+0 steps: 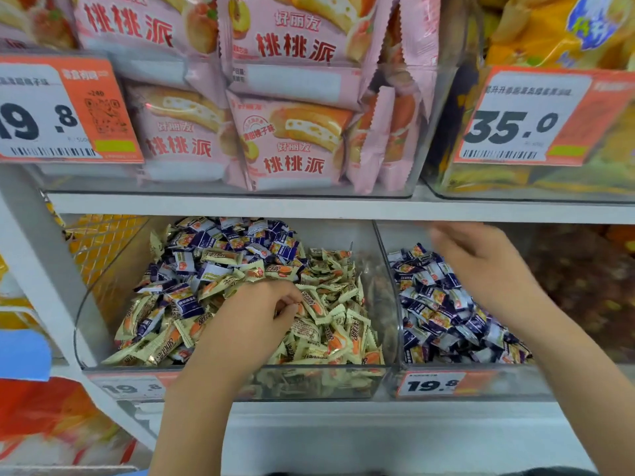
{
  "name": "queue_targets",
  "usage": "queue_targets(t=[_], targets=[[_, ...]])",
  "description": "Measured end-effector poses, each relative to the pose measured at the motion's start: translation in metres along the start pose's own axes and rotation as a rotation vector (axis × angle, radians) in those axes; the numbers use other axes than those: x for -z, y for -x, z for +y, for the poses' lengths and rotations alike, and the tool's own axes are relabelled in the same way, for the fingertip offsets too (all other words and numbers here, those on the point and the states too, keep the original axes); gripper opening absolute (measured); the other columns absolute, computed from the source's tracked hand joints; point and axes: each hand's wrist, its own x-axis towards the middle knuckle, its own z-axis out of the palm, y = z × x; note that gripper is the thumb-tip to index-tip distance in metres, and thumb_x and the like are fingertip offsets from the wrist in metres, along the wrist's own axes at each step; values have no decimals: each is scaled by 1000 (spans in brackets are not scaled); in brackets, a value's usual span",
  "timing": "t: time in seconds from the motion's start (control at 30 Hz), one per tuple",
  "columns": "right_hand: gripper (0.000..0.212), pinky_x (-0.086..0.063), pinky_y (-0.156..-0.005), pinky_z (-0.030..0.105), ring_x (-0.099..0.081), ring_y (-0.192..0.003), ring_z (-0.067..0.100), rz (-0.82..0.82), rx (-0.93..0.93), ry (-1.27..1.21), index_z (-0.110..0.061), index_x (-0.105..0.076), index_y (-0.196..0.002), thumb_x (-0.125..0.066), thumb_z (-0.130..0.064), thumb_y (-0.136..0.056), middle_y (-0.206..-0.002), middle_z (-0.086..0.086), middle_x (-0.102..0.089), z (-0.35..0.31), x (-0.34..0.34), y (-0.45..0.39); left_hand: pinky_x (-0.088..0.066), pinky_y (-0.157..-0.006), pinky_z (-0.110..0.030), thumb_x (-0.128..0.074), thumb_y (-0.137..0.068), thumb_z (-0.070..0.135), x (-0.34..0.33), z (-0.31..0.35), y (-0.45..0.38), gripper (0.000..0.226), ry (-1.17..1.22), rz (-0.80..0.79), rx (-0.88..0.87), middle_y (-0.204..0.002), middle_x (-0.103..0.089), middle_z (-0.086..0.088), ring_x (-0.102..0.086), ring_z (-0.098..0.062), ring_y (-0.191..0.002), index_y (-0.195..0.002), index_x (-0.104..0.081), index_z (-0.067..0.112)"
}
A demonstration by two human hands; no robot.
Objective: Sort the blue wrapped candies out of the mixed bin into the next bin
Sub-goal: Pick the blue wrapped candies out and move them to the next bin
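Head view: I count two clear bins. My left hand [256, 317] pinches into the mixed bin [103, 304], blue wrapped candies [213, 249] heaped behind it; my right hand [481, 266] hovers, fingers relaxed, over the next bin [395, 286].

Right hand [481, 266] fingertips: smeared by motion blur; grip cannot be told.
Left hand [254, 321] fingertips: buried among candies.
Left price tag [51, 111]: cut off by frame edge.

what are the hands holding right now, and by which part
The left hand digs in the mixed bin with curled fingers; whether it pinches a candy cannot be told. The right hand, blurred over the next bin, shows nothing held.
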Motion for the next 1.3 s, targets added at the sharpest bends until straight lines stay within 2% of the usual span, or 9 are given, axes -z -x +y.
queue_targets(t=[0.17, 0.5, 0.6, 0.67, 0.73, 0.83, 0.97, 1.13, 1.3], targets=[[28, -48, -92, 28, -61, -102, 14, -550, 109, 137, -22, -63, -114, -49, -7, -95, -116, -1, -64, -32, -88, -51, -53, -83, -26, -58, -90, 19, -4, 2, -4, 19, -14, 14, 4, -93, -67, 13, -60, -2, -84, -105, -68, 26], [85, -45, -100, 35, -43, -124, 23, -964, 17, 266, -23, -16, -147, -70, -18, -82, -149, 7, -28, -16, -163, -117, -49, -72, -14, -61, -88, 24, -2, -13, -7, 15, 24, 5, 6, -88, -64, 19, -58, 4, -78, -100, -69, 29], [87, -36, -105, 28, -39, -128, 23, -921, 146, 262, -22, -18, -147, -72, -13, -79, -149, 6, -30, -16, -169, -113, -46, -94, -38, -61, -87, 28, 0, -21, -9, 20, -35, 85, -11, -107, -63, 15, -55, -8, -103, -107, -66, 31], [74, -37, -87, 11, -44, -119, 22, -849, 178, 199, -17, -32, -141, -72, -10, -80, -138, 5, -40, -18, -169, -110, -31, -108, -48, -54, -90, 37, 1, -19, -10, 31, -140, 87, -1, -128, -53, 20, -41, -15, -126, -121, -56, 38], [59, -34, -61, 9, -47, -108, 21, -805, 182, 132, -13, -41, -134, -67, -6, -82, -124, 4, -46, -19, -166, -110, -20, -110, -45, -41, -94, 47, -1, -15, -13, 37, -278, 46, 30, -140, -37, 26, -26, -13, -135, -131, -44, 46], [51, -36, -51, 7, -50, -80, 12, -807, 132, 101, -13, -43, -134, -60, -7, -87, -101, -5, -48, -20, -160, -113, -17, -109, -41, -30, -95, 53, -7, -16, -15, 41, -411, 16, 58, -147, -29, 24, -17, -10, -137, -134, -39, 46], [35, -52, -64, 20, -51, -107, 16, -818, -46, -50, -21, -50, -125, -59, -16, -92, -142, 5, -34, -20, -147, -112, -13, -110, -41, -31, -94, 55, -7, -21, -16, 41, -418, -17, 97, -148, -29, 21, -13, -10, -138, -132, -42, 46], [49, -35, -92, 15, -34, -133, 9, -767, -246, -393, -16, -37, -142, -49, -29, -96, -147, -5, -34, -27, -109, -92, -11, -110, -44, -34, -94, 54, -7, -16, -17, 40, -383, -32, 132, -148, -30, 18, -11, -13, -139, -130, -46, 44], [29, -50, -90, 28, -61, -102, 12, -312, -297, -581, -14, -63, -112, -66, -22, -84, -110, -4, -66, -5, -49, -46, -15, -105, -48, -40, -93, 52, -9, -10, -13, 35, -316, -14, 175, -143, -36, 19, -16, -14, -137, -123, -53, 41]])
